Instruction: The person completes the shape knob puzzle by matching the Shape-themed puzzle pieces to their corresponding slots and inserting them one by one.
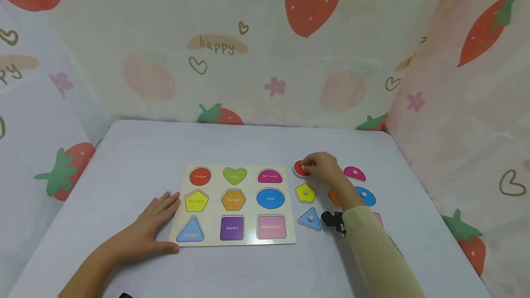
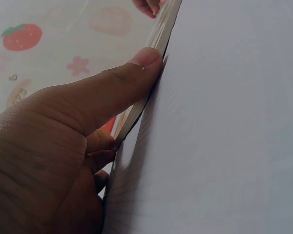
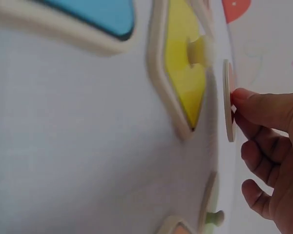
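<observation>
A white shape puzzle board (image 1: 252, 206) lies flat, printed with coloured, labelled shapes. My left hand (image 1: 151, 224) touches its left side with straight fingers, the thumb at the lower left corner; the left wrist view shows the thumb (image 2: 149, 58) along the board's edge. To the right of the board, my right hand (image 1: 325, 167) pinches the knob of a red circle piece (image 1: 299, 169) between thumb and fingertips. From the right wrist, that piece (image 3: 228, 102) is seen edge-on, and whether it touches the cloth I cannot tell. Closest to it sits a yellow pentagon piece (image 1: 305, 193).
Other knobbed pieces lie on the white cloth (image 1: 256, 270): a blue triangle (image 1: 309, 220), a magenta half round (image 1: 354, 173), a blue oval (image 1: 366, 196), and an orange one (image 1: 333, 198) partly behind my forearm. A pink piece (image 1: 377, 218) shows beside the sleeve. Strawberry-print curtains (image 1: 265, 59) surround the table.
</observation>
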The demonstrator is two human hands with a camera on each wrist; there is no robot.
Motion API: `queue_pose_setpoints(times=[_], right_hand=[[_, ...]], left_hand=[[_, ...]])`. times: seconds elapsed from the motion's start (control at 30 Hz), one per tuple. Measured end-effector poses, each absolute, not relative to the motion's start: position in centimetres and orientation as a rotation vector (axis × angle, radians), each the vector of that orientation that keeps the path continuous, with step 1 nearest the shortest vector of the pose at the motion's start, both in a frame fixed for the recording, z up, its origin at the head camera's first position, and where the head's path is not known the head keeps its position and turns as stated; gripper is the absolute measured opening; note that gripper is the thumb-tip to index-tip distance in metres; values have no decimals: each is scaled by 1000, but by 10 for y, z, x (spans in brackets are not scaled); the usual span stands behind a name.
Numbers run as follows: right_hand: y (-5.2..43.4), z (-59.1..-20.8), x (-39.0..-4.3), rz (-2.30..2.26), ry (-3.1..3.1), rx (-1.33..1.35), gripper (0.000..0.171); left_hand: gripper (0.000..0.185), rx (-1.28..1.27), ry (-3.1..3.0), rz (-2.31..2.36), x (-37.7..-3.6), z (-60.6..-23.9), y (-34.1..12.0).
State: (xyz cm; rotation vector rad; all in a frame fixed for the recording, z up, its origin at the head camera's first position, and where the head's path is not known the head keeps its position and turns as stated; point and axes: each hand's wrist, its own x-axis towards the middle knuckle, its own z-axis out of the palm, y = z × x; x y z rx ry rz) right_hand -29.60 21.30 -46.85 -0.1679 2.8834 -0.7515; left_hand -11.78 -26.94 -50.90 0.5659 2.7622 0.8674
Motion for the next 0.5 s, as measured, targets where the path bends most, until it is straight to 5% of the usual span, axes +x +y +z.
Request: queue_pose_setpoints(times=[0.5], right_hand=[[169, -440, -292, -886, 2898, -239, 20]], left_hand=[[120, 574, 2770, 876, -116, -509, -269]])
